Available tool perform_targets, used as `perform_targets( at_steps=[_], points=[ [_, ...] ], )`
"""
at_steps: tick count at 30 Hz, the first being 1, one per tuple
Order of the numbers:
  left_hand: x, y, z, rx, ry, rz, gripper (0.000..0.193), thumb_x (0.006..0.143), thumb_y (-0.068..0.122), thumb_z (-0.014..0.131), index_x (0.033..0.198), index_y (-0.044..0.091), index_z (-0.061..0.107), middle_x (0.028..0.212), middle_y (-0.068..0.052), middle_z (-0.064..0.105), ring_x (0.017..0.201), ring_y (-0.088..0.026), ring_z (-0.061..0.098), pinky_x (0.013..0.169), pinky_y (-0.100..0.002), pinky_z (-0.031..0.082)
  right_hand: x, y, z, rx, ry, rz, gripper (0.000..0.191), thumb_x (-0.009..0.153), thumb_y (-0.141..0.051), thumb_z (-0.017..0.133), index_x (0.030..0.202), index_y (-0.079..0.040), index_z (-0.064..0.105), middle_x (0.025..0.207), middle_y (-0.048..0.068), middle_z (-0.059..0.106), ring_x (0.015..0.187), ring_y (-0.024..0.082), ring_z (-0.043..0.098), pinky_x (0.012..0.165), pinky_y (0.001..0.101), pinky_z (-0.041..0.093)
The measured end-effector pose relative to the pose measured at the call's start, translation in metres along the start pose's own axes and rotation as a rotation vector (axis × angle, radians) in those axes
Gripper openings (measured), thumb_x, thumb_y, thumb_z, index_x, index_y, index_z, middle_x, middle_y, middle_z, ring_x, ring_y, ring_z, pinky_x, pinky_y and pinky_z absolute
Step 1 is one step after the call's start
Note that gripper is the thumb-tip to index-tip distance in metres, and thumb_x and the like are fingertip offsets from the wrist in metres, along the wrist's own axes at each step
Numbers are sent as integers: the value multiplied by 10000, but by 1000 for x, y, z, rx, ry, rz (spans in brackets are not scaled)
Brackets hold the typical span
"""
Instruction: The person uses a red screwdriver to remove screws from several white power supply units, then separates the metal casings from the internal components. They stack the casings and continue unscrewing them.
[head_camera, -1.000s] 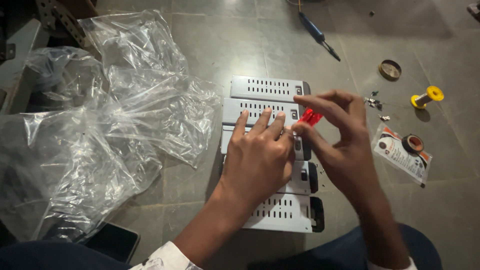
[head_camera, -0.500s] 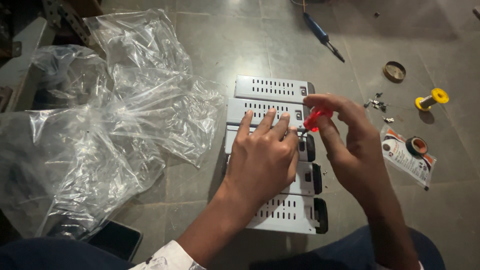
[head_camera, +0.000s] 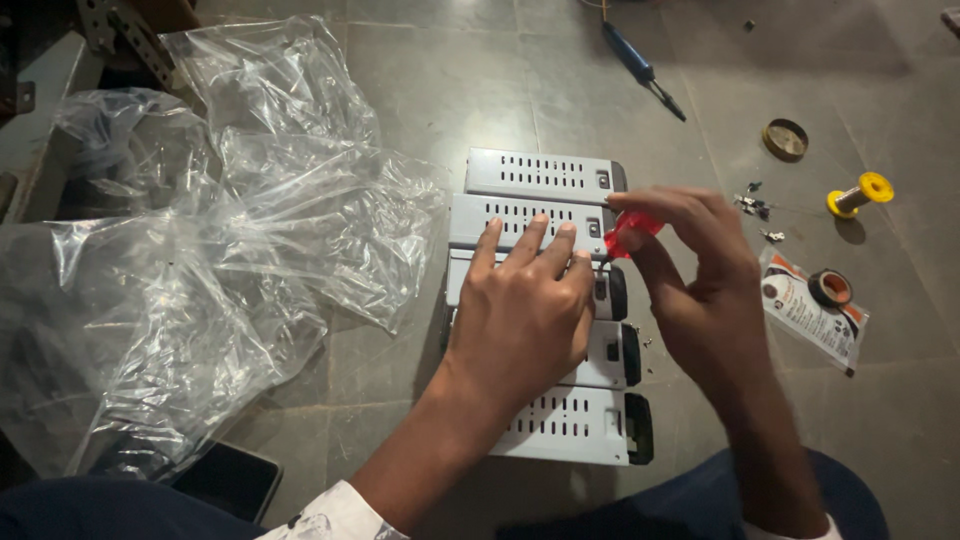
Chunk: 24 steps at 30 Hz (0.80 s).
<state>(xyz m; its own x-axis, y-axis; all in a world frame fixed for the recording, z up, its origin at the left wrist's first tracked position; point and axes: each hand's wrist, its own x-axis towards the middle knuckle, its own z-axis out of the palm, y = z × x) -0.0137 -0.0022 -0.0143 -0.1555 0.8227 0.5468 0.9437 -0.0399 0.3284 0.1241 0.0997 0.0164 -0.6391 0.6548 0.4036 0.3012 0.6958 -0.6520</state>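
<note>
The head camera looks down at a grey tiled floor (head_camera: 420, 90). Five flat grey metal boxes with rows of little slots (head_camera: 540, 176) lie side by side in a row in the middle of the floor. The left hand (head_camera: 525, 310) lies flat on the boxes with its fingers spread a little; it holds nothing and just presses down on them. The right hand (head_camera: 700, 290) is beside it, at the right ends of the boxes. Its fingers pinch the red see-through handle of a small screwdriver (head_camera: 630, 232), and the tool points at the end of the second box from the top. A big pile of crinkly clear plastic bags (head_camera: 230, 240) lies on the left part of the floor. Near the top edge lies a blue screwdriver with a black tip (head_camera: 640, 70). On the right part of the floor are a round brass-coloured tin (head_camera: 786, 139), a yellow spool of wire (head_camera: 860, 194), some tiny screws (head_camera: 752, 204) and a flat packet with a black tape roll on it (head_camera: 815, 310).
</note>
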Motion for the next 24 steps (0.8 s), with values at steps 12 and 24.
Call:
perform_targets(
  at_steps=[12, 24],
  points=[
    [1, 0, -1, -17, 20, 8, 309, 797, 144, 740, 1071, 5, 760, 1264, -214, 702, 1238, -372, 642, 1094, -627, 412, 4, -14, -4, 71, -52, -72, 309, 956, -38, 655, 1251, -132, 666, 1350, 76, 652, 1348, 220, 533, 1121, 382, 429],
    [11, -7, -7, -207, 65, -97, 182, 792, 68, 721, 969, 47, 750, 1108, -139, 697, 1124, -317, 637, 1012, -472, 448, 1, -2, -4, 39, -19, -101, 377, 917, -91, 744, 1287, -98, 670, 1293, 90, 670, 1226, 223, 611, 1084, 380, 458]
  ],
)
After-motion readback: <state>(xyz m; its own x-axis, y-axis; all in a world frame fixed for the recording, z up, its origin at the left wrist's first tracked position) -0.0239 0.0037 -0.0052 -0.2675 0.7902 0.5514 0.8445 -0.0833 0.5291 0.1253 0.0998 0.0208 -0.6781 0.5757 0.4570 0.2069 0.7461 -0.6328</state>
